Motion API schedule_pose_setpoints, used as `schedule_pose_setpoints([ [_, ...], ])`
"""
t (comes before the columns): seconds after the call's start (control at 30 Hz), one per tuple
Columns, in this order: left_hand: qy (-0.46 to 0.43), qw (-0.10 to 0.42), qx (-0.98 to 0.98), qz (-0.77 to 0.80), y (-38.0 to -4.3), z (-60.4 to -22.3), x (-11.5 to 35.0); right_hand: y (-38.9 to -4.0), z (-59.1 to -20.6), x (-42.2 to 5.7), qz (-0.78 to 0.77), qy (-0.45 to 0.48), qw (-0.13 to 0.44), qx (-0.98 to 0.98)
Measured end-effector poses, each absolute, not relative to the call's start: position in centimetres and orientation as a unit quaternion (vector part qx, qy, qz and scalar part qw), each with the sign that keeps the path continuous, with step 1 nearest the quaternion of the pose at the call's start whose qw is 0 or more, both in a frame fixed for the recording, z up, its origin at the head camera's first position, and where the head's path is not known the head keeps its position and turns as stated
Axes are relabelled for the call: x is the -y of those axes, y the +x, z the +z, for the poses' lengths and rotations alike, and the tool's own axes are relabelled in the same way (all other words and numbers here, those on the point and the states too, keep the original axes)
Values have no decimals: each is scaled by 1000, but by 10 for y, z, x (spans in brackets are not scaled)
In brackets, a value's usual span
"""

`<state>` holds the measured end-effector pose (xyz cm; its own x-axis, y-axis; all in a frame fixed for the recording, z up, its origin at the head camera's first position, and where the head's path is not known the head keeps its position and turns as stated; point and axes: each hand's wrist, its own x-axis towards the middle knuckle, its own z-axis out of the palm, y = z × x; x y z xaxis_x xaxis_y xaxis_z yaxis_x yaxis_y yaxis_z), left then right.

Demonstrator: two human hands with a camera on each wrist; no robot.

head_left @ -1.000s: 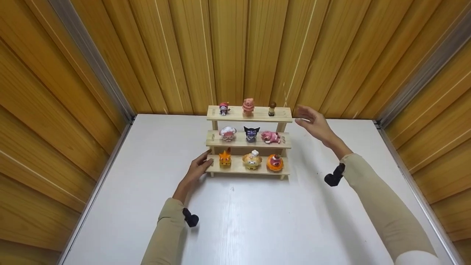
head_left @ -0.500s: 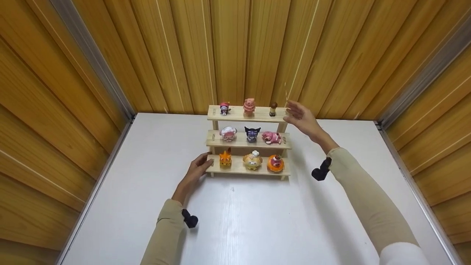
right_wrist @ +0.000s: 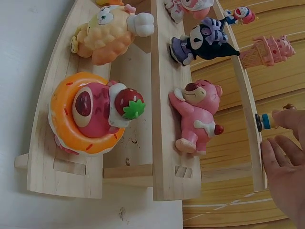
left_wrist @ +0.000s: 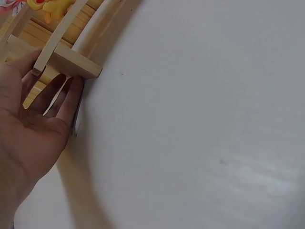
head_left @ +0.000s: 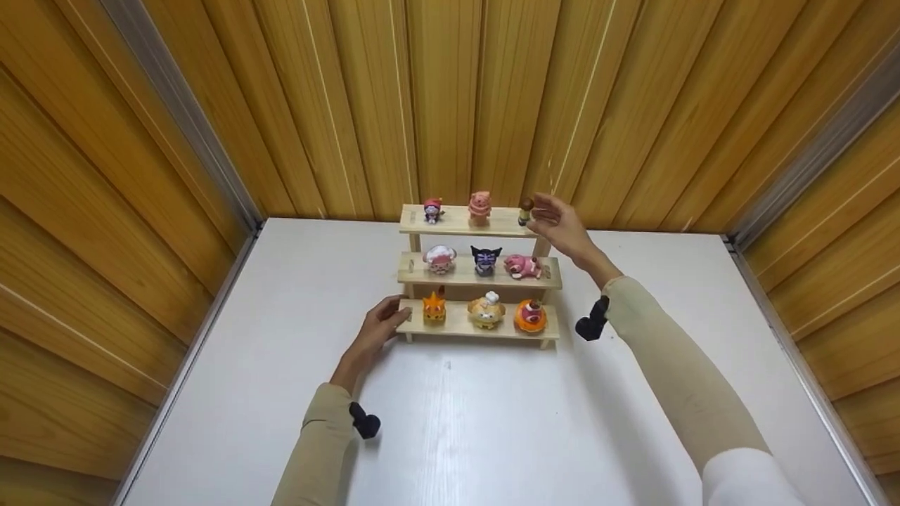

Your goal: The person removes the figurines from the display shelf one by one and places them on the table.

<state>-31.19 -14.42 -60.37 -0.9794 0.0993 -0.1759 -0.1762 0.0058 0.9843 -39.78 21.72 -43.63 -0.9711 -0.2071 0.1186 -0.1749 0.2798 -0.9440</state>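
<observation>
Head view: drawn inward since the earlier frame, from just off the right end of the shelf (head_left: pixel 453 320) to the small brown-topped figure (head_left: pixel 526 212) on the shelf's top board, the right hand (head_left: pixel 564 228). No plain change in the left hand (head_left: pixel 380 325), at the left end of the shelf's bottom board. Apparently done: nine figures on the shelf, three per board. On its top board, left to right, red-hatted figure (head_left: pixel 432 210), pink ice-cream figure (head_left: pixel 479 209), brown-topped figure; on its middle board, white-capped figure (head_left: pixel 439 259), black-eared figure (head_left: pixel 486 261), lying pink bear (head_left: pixel 524 266); on its bottom board, orange figure (head_left: pixel 434 309), chef-hat figure (head_left: pixel 486 310), orange-ring figure (head_left: pixel 531 316). Apparently unfinished: only the brown-topped figure, right hand not yet clear of it. Beneath the shelf, white table (head_left: pixel 450 429); close behind it, wooden wall (head_left: pixel 443 105), with seemingly little room there.

Left wrist view: fingers bent round the shelf's left end, gripping the wood; thumb partly hidden.

Right wrist view: fingers slightly bent at the shelf's top board, partly covering the brown-topped figure; whether pinched or merely touched, cannot tell. Nearest obstacle along that board, pink ice-cream figure, well apart.
</observation>
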Motion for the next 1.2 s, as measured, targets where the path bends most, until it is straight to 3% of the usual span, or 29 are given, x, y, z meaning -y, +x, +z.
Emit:
schedule_pose_setpoints([
  [0.77, 9, 90, -701, 707, -307, -611, 147, -405, -448, -195, -517, -70, -75, -850],
  [1.2, 21, 106, -711, 694, -312, -606, 147, -396, -441, -206, -512, -66, -54, -855],
])
